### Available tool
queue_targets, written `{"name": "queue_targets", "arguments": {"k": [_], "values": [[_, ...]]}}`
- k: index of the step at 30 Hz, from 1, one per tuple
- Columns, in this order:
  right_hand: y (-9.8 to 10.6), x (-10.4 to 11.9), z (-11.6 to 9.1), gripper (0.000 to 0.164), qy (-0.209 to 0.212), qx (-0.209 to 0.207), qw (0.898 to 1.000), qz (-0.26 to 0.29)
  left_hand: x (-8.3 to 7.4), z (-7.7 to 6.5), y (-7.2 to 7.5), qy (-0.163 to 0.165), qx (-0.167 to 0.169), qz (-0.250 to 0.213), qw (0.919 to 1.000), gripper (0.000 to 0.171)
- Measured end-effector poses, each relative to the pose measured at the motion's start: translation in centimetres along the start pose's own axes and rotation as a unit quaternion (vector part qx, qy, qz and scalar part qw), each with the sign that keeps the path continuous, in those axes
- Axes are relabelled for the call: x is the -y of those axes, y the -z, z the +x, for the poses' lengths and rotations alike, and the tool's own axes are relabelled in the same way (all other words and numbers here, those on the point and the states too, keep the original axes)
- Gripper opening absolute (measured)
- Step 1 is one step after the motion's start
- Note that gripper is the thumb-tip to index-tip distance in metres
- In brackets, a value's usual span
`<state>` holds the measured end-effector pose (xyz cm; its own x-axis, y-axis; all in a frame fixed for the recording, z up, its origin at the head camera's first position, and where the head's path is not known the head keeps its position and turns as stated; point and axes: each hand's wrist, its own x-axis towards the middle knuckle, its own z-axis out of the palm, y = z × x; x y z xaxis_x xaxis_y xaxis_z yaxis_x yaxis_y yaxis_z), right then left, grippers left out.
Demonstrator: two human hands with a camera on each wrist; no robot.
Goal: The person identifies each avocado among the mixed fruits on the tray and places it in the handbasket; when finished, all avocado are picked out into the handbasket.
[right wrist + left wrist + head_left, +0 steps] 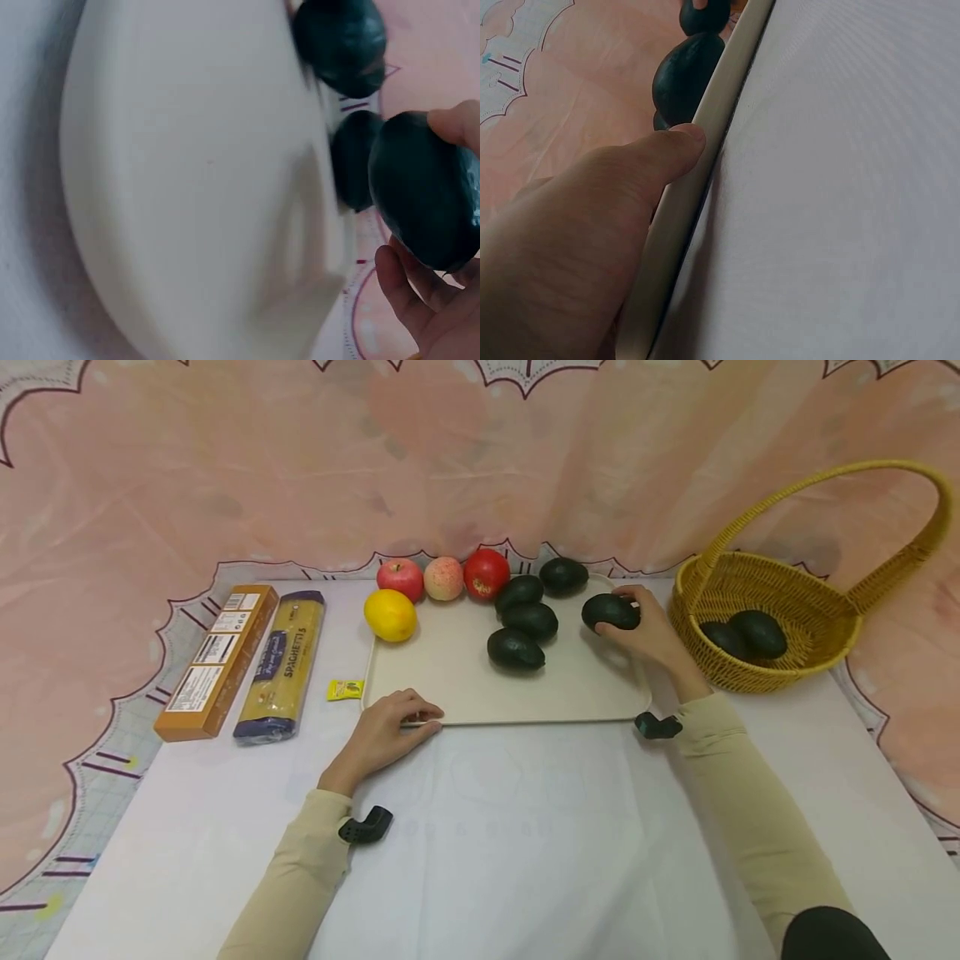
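My right hand [645, 627] grips a dark green avocado [609, 612] over the right side of a cream tray [442, 685]. In the right wrist view, thumb and fingers sit on opposite sides of this avocado [424, 191], which appears raised above the tray. At the tray's near left edge, my left hand [390, 727] holds the rim; its thumb [679, 146] lies on the rim in the left wrist view, while the other fingers are mostly hidden there. Several more avocados [516, 649] lie around the tray's middle and back.
A wicker basket [847, 635] with a tall handle stands at right, two avocados [759, 633] inside. Along the tray's back left are a lemon [390, 616], apple [401, 578], peach [444, 578] and red fruit [487, 573]. Farther left lie a yellow packet [345, 690], spaghetti [281, 668] and a box [217, 664].
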<state>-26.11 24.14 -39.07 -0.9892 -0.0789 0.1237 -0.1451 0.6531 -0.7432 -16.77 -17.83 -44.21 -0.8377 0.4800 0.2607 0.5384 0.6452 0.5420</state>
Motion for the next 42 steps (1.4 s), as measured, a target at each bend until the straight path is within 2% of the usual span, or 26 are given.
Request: {"name": "queue_targets", "arguments": {"k": [6, 16, 29, 36, 42], "values": [[1.0, 0.8, -1.0, 0.071, -0.010, -0.004, 1.000, 0.016, 0.1, -0.1, 0.0, 0.002, -0.001, 0.002, 1.0000, 0.017], [2.4, 1.5, -2.6, 0.066, 0.000, -0.023, 1.000, 0.018, 0.2, -0.1, 0.0, 0.001, -0.005, 0.002, 1.0000, 0.017], [4.7, 2.0, -5.7, 0.064, -0.002, -0.053, 0.999, 0.013, 0.1, -0.1, -0.1, 0.001, -0.004, -0.001, 1.0000, 0.017], [6.5, 1.2, -7.0, 0.059, 0.008, -0.098, 0.995, -0.003, 0.0, 0.0, 0.0, -0.004, -0.006, 0.001, 1.0000, 0.017], [8.1, 0.0, -8.0, 0.055, 0.014, -0.138, 0.990, 0.012, 0.0, 0.1, -0.1, 0.001, -0.005, 0.004, 1.0000, 0.017]]}}
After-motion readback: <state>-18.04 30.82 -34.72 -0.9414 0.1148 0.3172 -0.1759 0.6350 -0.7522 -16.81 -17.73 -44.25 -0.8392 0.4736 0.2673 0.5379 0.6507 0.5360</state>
